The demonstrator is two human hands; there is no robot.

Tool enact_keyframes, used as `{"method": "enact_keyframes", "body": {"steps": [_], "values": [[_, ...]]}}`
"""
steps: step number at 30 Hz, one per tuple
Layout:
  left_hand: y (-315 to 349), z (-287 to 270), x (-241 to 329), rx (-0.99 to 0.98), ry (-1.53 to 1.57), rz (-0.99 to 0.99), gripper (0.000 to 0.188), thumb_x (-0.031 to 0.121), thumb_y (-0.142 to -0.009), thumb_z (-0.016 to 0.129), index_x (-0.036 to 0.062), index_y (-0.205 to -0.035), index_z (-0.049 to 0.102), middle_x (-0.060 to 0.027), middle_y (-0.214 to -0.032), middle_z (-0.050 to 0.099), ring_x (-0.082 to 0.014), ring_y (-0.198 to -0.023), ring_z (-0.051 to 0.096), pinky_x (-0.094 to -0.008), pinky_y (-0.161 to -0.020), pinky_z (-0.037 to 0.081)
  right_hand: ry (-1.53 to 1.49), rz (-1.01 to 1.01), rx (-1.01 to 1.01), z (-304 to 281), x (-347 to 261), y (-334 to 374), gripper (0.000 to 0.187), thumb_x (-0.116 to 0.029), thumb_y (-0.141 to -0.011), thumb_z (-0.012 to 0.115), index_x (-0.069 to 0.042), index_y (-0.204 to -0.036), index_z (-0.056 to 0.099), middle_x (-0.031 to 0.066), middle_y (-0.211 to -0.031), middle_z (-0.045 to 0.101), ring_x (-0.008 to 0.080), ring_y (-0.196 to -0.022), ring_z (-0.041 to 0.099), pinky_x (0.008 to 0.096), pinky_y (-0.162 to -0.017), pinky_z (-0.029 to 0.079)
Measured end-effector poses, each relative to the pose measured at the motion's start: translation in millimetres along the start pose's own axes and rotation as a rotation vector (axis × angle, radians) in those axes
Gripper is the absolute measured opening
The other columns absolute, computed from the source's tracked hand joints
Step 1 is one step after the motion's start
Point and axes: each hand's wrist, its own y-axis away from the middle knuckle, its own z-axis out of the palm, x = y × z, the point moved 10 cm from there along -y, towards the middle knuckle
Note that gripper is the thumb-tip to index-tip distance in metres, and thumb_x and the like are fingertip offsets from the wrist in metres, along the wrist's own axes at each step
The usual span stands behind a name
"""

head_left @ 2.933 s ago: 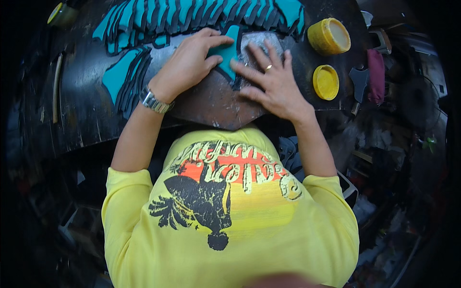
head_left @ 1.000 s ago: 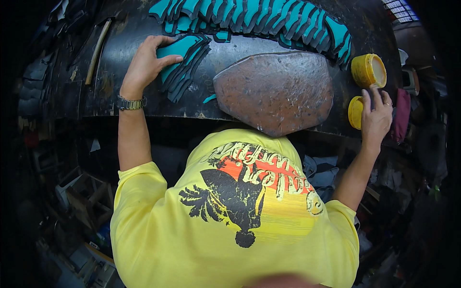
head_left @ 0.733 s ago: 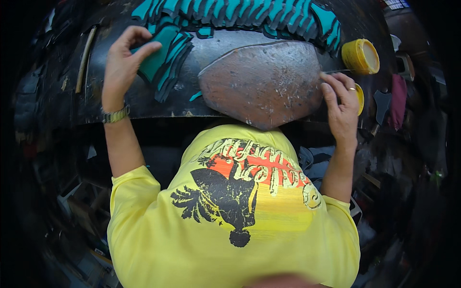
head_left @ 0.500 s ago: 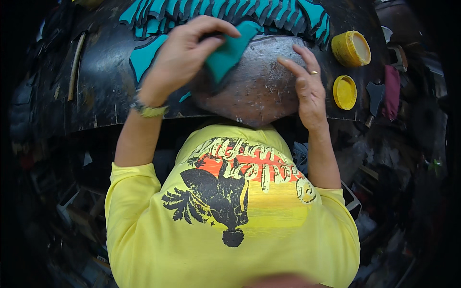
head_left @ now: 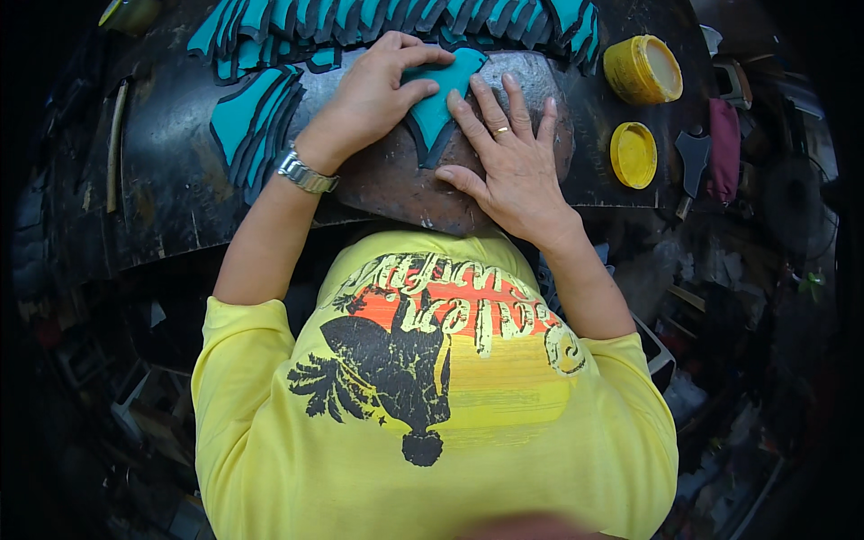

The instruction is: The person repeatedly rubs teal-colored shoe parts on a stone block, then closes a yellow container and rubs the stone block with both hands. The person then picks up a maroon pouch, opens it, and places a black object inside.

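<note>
A teal cut piece (head_left: 448, 90) with dark edges, wide at the top and tapering to a narrow lower end, lies on a worn brown-grey slab (head_left: 382, 184). My left hand (head_left: 373, 99) grips its left side between thumb and fingers. My right hand (head_left: 513, 157) is spread flat on the slab, fingers apart, with its index fingertip at the piece's right edge. Beside my left wrist, several similar teal pieces (head_left: 243, 121) overlap in a fanned pile. The underside of the held piece is hidden.
A long row of overlapping teal pieces (head_left: 396, 16) runs along the far side of the dark table (head_left: 162, 180). On the right stand a yellow tub (head_left: 634, 70) and its yellow lid (head_left: 633, 155), near a dark-bladed tool (head_left: 692, 164) and maroon cloth (head_left: 724, 148). A thin stick (head_left: 117, 144) lies left.
The teal piece has come down flat onto the slab in my left hand. My right hand has moved left and flattened beside it. Several fanned pieces now show at left, where one showed.
</note>
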Motion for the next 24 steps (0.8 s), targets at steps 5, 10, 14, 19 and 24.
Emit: {"method": "enact_keyframes", "body": {"steps": [5, 10, 14, 19, 24], "values": [[1, 0, -2, -0.042, 0.014, 0.008, 0.039, 0.01, -0.089, 0.072, 0.0139, -0.128, 0.069, -0.0097, -0.125, 0.064, -0.0268, -0.119, 0.062, -0.0359, -0.102, 0.05, -0.016, -0.079, -0.049, -3, -13, 9, 0.069, -0.064, -0.091, 0.058, -0.027, -0.149, 0.051, 0.0111, -0.165, 0.028, 0.0375, -0.155, 0.013, 0.0745, -0.115, 0.004], [-1, 2, -3, -0.048, 0.016, 0.01, 0.04, 0.009, -0.088, 0.073, 0.0129, -0.128, 0.069, -0.0103, -0.127, 0.066, -0.0267, -0.118, 0.063, -0.0359, -0.102, 0.05, -0.119, -0.181, -0.088, -8, -32, 20, 0.058, -0.064, -0.095, 0.052, -0.036, -0.145, 0.056, 0.0095, -0.166, 0.028, 0.0399, -0.154, 0.015, 0.0712, -0.116, 0.004], [-2, 0, -2, -0.054, 0.03, 0.018, 0.04, 0.008, -0.088, 0.073, 0.0122, -0.128, 0.069, -0.0105, -0.126, 0.067, -0.0265, -0.117, 0.064, -0.036, -0.102, 0.05, -0.143, -0.065, 0.054, -17, -5, 8, 0.053, -0.061, -0.096, 0.052, -0.039, -0.144, 0.057, 0.0087, -0.165, 0.03, 0.039, -0.154, 0.016, 0.0707, -0.117, 0.005], [-2, 0, -2, -0.04, 0.034, 0.022, 0.039, 0.008, -0.087, 0.073, 0.0113, -0.126, 0.069, -0.0116, -0.123, 0.068, -0.0282, -0.113, 0.066, -0.0368, -0.099, 0.051, 0.165, -0.006, 0.05, -11, 7, 4, 0.056, -0.063, -0.095, 0.052, -0.039, -0.146, 0.053, 0.0098, -0.163, 0.032, 0.0385, -0.154, 0.016, 0.0742, -0.114, 0.007], [-4, -4, 4, 0.003, -0.006, 0.071, 0.036, 0.009, -0.085, 0.075, 0.0089, -0.121, 0.071, -0.0142, -0.117, 0.069, -0.0313, -0.108, 0.068, -0.0387, -0.094, 0.053, 0.042, -0.132, -0.035, -5, -21, 18, 0.052, -0.063, -0.095, 0.051, -0.042, -0.142, 0.057, 0.0095, -0.164, 0.03, 0.0386, -0.154, 0.014, 0.0727, -0.115, 0.007]]}}
